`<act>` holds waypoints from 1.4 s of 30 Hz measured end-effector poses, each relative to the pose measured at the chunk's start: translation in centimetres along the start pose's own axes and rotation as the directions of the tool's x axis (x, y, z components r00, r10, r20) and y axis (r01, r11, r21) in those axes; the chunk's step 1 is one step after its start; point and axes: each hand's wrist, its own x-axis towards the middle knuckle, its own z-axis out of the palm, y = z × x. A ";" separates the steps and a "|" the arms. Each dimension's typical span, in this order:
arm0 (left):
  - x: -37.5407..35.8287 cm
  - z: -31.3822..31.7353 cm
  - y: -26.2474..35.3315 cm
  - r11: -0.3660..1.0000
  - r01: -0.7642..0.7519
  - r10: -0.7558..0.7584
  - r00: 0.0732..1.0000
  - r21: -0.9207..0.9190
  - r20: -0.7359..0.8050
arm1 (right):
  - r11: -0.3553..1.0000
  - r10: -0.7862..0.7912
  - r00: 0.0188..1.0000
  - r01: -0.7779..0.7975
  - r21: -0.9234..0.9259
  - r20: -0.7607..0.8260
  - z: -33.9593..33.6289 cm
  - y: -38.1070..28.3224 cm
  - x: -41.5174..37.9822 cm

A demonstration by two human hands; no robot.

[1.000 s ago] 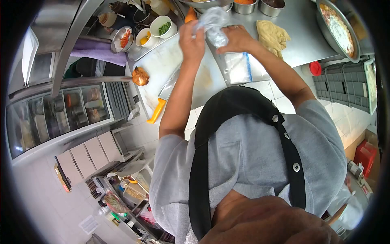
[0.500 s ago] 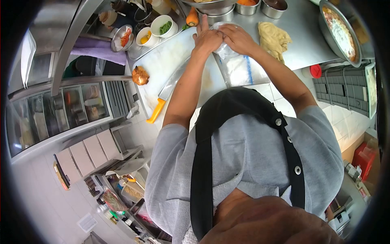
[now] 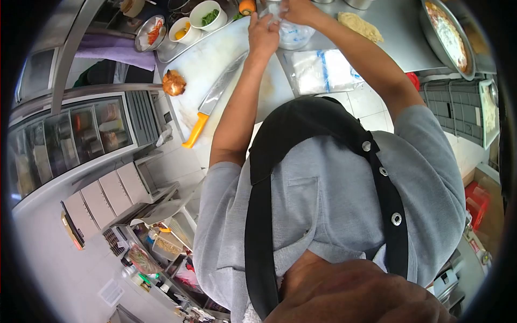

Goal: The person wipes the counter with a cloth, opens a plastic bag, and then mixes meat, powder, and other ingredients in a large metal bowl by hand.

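Note:
A clear plastic bag (image 3: 295, 36) hangs bunched between my hands at the top of the view. My left hand (image 3: 264, 35) has its fingers bent against the bag's left edge, over the corner of the white cutting board (image 3: 215, 51). On the other side, my right hand (image 3: 299, 12) pinches the bag near its upper part; the fingertips are partly hidden. Below the bag lies a flat pack of clear bags with blue print (image 3: 326, 71). A knife with a yellow handle (image 3: 196, 129) rests on the board, left of my left forearm.
On the board's left side sits a brown onion (image 3: 173, 83). Beyond it stand a bowl of shredded carrot (image 3: 151, 33), a bowl of greens (image 3: 209, 16) and a carrot (image 3: 247, 7). A yellowish cloth (image 3: 358, 27) and a large metal bowl (image 3: 447, 40) are to the right.
My hands, earlier close together over the bag, have moved forward and apart. The bag has come up off the pack, which now shows whole on the counter. The view has shifted slightly.

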 end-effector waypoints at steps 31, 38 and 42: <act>-9.4 -1.3 3.2 0.804 0.446 -0.160 0.799 -0.392 0.580 | 0.867 -0.037 0.874 0.270 0.420 -0.485 3.8 0.1 -19.7; -7.3 -7.8 4.1 0.575 0.414 -0.303 0.909 -0.706 0.287 | 0.976 -0.099 0.949 0.151 0.157 -0.300 10.0 1.6 -17.0; -6.7 -15.6 0.1 0.229 0.187 -0.321 0.941 -0.955 0.107 | 0.972 -0.144 0.947 0.189 0.138 -0.286 8.9 1.2 -17.7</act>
